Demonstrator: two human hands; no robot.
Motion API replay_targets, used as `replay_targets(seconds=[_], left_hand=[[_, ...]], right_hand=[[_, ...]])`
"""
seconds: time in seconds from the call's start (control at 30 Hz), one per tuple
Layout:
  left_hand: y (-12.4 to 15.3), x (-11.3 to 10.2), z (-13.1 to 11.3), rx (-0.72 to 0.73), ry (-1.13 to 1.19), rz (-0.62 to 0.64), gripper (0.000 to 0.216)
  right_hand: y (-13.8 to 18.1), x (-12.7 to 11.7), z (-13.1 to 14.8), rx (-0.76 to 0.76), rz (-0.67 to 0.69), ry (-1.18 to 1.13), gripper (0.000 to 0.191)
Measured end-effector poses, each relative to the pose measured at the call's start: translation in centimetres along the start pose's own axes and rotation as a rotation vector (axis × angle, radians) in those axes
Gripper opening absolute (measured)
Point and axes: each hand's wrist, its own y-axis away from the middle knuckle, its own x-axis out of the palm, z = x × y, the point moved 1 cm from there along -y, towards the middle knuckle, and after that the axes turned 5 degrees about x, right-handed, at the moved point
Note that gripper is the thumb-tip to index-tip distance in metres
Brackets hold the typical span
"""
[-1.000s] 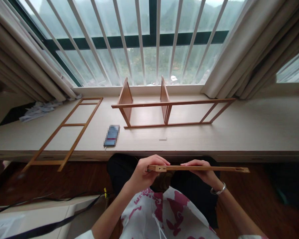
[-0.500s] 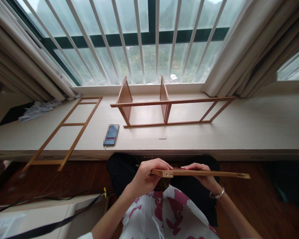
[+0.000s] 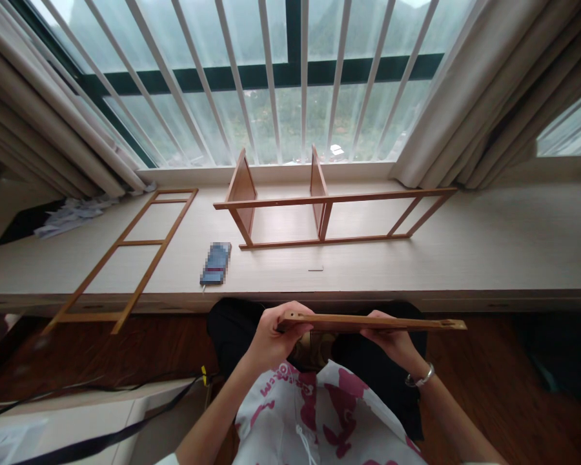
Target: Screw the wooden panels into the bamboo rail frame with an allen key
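A thin wooden board (image 3: 392,323) lies edge-on across my lap, with slots near both ends. My left hand (image 3: 274,336) is closed on its left end. My right hand (image 3: 392,341) grips it from below near the middle, a bracelet on the wrist. On the low sill ahead stands a part-built wooden shelf frame (image 3: 329,216) with two upright panels. A flat ladder-like wooden frame (image 3: 126,252) lies on the sill to the left, overhanging its front edge.
A phone (image 3: 215,263) lies on the sill (image 3: 489,258) beside a small metal piece (image 3: 315,268). Crumpled paper (image 3: 72,213) sits at far left. Curtains hang at both sides of the barred window. Black cables (image 3: 101,387) run over the dark wood floor at left.
The board has shifted a little left and up and turned in my hands. My left-hand fingers now wrap its end from below; earlier they lay over the top.
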Motion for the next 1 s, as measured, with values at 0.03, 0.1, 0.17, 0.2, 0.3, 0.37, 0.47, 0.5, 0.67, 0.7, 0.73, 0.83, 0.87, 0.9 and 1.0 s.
replay_targets(seconds=[0.03, 0.1, 0.17, 0.2, 0.3, 0.37, 0.47, 0.5, 0.67, 0.7, 0.73, 0.83, 0.87, 0.9, 1.0], left_hand=[[-0.1, -0.3, 0.5, -0.037, -0.019, -0.050, 0.013], [-0.2, -1.1, 1.6, -0.130, -0.048, -0.172, 0.018], [-0.3, -2.0, 2.9, -0.197, -0.021, -0.298, 0.021], [-0.3, -2.4, 3.6, -0.206, 0.018, -0.345, 0.022], [-0.3, -3.8, 5.7, -0.176, 0.178, -0.449, 0.027], [-0.1, -4.7, 6.9, -0.161, 0.276, -0.501, 0.030], [0.2, -5.7, 8.1, -0.145, 0.363, -0.571, 0.034], [0.3, -6.0, 8.3, -0.135, 0.374, -0.592, 0.035], [0.5, -6.5, 8.9, -0.100, 0.373, -0.660, 0.042], [0.5, -6.5, 9.0, -0.098, 0.369, -0.667, 0.043], [0.5, -6.5, 9.0, -0.097, 0.365, -0.673, 0.043], [0.7, -6.4, 9.2, -0.115, 0.376, -0.674, 0.041], [0.7, -6.5, 9.3, -0.131, 0.387, -0.668, 0.039], [0.8, -6.5, 9.3, -0.148, 0.398, -0.662, 0.037], [1.0, -6.7, 9.3, -0.195, 0.404, -0.641, 0.039]], right_hand=[[-0.1, 0.1, -0.1, 0.010, -0.045, 0.016, 0.026], [-0.4, 0.4, 0.0, 0.038, -0.122, 0.032, 0.029], [-0.8, 0.9, 0.6, 0.048, -0.162, 0.033, 0.031], [-1.0, 1.1, 1.1, 0.041, -0.167, 0.026, 0.032], [-1.7, 2.0, 3.0, -0.003, -0.151, -0.029, 0.034], [-2.0, 2.7, 4.4, -0.019, -0.102, -0.066, 0.035], [-2.4, 3.6, 6.0, -0.030, -0.027, -0.080, 0.034], [-2.4, 3.8, 6.4, -0.039, -0.008, -0.081, 0.033], [-2.8, 4.6, 7.2, -0.077, 0.041, -0.085, 0.031], [-2.8, 4.6, 7.2, -0.080, 0.045, -0.084, 0.031], [-2.8, 4.6, 7.2, -0.083, 0.047, -0.082, 0.031], [-2.8, 4.6, 7.2, -0.081, 0.040, -0.081, 0.030], [-2.8, 4.6, 7.1, -0.077, 0.039, -0.083, 0.030], [-2.8, 4.5, 7.1, -0.073, 0.041, -0.085, 0.030], [-2.7, 4.5, 7.0, -0.079, 0.053, -0.096, 0.031]])
